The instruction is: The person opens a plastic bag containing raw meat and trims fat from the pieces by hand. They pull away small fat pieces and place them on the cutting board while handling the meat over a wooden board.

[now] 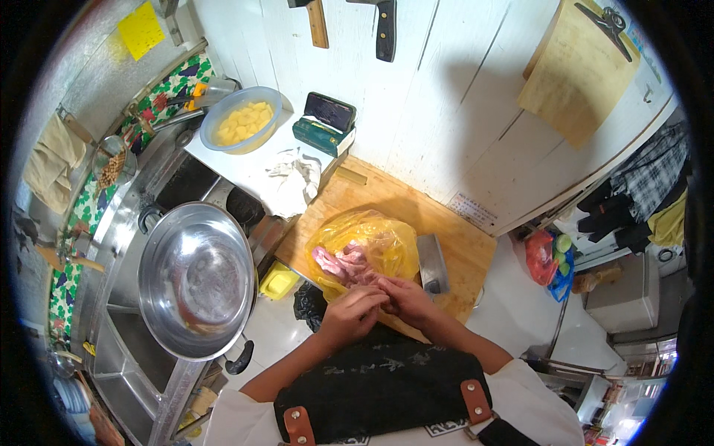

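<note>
Pale pink raw meat lies at the mouth of a yellow plastic bag on a wooden cutting board. My left hand and my right hand meet at the near edge of the bag, with fingertips pinched together by the meat. My right fingers close on a small end of the meat; what my left fingers grip is hidden. Right of the bag, a cleaver's wide metal blade rests on the board, its handle not clearly seen.
A large steel pan stands at left over the steel stove. Behind it, a white surface bears a bowl of cut potatoes, a crumpled white cloth and a green box with a phone. Knives hang on the wall. A black bag is below the board.
</note>
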`<state>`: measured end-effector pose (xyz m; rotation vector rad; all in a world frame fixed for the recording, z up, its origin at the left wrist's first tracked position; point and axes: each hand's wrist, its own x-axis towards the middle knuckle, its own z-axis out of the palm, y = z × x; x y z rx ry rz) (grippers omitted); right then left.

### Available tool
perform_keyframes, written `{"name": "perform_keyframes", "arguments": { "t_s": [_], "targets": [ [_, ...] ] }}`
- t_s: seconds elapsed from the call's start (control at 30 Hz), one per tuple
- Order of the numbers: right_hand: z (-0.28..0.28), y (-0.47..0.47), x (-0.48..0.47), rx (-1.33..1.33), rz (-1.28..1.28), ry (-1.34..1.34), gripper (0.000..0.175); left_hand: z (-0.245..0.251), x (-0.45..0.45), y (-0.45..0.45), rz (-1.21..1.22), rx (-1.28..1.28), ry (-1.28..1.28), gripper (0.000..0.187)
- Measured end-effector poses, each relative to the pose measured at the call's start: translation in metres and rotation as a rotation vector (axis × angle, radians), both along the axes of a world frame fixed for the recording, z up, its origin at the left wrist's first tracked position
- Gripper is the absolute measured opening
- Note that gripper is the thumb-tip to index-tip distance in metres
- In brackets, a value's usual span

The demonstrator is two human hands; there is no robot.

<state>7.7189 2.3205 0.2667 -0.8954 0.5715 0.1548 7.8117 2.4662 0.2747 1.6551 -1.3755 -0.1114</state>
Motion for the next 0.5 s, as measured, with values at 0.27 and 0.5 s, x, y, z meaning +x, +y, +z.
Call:
{"name": "perform_keyframes", "arguments": {
  "t_s": [0.27,0.5],
  "targets": [
    [0.008,0.005,0.001,-0.437,0.124,-0.079,0.029,-0.041,-0.004,-0.015,-0.235,0.107,1.645,0.046],
    [0.01,0.013,-0.001,-0.464,0.136,-0.113,0.027,-0.024,-0.003,-0.025,-0.39,0.108,1.666,0.05]
  ]
}}
